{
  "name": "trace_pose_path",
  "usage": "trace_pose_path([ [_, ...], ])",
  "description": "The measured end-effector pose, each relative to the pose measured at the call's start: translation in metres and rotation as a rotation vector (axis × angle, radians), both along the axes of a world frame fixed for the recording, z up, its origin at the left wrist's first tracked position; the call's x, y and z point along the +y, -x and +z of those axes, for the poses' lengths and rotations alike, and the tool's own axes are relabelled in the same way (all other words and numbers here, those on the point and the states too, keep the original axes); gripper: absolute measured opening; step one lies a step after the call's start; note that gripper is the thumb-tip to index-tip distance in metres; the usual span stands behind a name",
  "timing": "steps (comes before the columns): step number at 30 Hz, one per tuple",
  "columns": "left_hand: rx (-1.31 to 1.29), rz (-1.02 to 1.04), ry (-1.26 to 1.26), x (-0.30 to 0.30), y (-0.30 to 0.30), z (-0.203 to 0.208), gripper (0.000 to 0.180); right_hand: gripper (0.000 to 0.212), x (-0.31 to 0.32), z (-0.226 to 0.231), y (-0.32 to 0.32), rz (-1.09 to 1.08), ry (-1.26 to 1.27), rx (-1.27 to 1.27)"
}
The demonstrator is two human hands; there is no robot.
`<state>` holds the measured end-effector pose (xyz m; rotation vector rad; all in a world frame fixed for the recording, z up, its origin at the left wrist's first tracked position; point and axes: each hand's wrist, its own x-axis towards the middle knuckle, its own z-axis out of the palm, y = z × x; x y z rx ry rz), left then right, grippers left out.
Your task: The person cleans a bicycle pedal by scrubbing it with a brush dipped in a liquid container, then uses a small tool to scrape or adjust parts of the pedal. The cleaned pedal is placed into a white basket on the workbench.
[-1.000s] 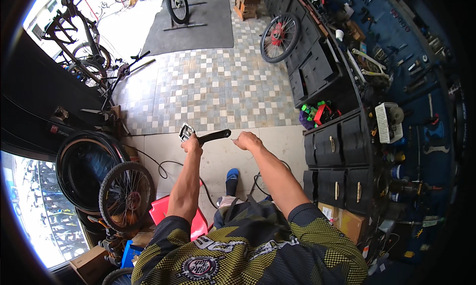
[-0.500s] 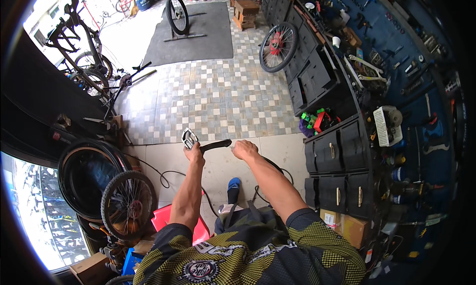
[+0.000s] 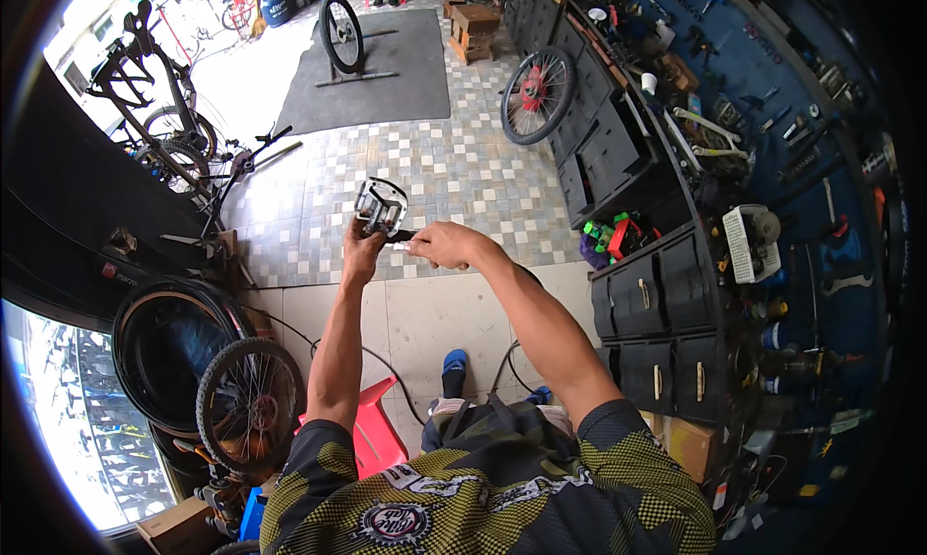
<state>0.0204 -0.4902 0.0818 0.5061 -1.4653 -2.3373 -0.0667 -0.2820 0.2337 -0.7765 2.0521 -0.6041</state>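
My left hand is closed around a black crank arm where it meets a silver bicycle pedal, which points up and away from me. The black crank arm shows only in part between my two hands. My right hand is pinched beside the crank arm, almost meeting my left hand. From its fingertips sticks a small silvery piece, too small to name. The rest of that piece is hidden by my fingers.
A red plastic stool stands by my left leg, with a black cable on the floor. Tyres and a wheel lean at the left. Dark drawers and a tool wall line the right.
Both hands have moved up and away from my body and drawn closer together. The pedal has turned to face upward, and my right hand has come left along the crank arm.
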Motion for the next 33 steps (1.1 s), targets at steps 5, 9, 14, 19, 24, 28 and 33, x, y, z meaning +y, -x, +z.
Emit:
trace_pose_path([
  [5,0.191,0.250,-0.236,0.005,0.012,-0.024,0.046,0.042,0.006,0.001,0.001,-0.058,0.033,0.032],
  [9,0.143,0.369,-0.605,0.021,0.035,-0.017,0.062,0.040,0.002,-0.006,-0.010,-0.168,-0.003,0.299],
  [14,-0.173,0.392,-0.896,0.046,0.050,-0.011,0.076,0.038,0.010,-0.018,-0.020,-0.174,-0.041,0.311],
  [19,-0.207,0.304,-0.546,0.059,0.056,-0.027,0.060,0.033,0.044,-0.032,-0.019,-0.296,-0.169,0.409],
  [24,-0.207,0.309,-0.443,0.067,0.073,-0.038,0.040,0.038,0.071,-0.049,-0.017,-0.235,-0.115,0.203],
  [28,-0.118,0.349,-0.402,0.071,0.074,-0.033,0.026,0.037,0.084,-0.066,-0.022,-0.319,-0.160,0.244],
  [33,-0.115,0.394,-0.459,0.074,0.068,-0.033,0.027,0.038,0.089,-0.077,-0.027,-0.462,-0.141,0.251],
])
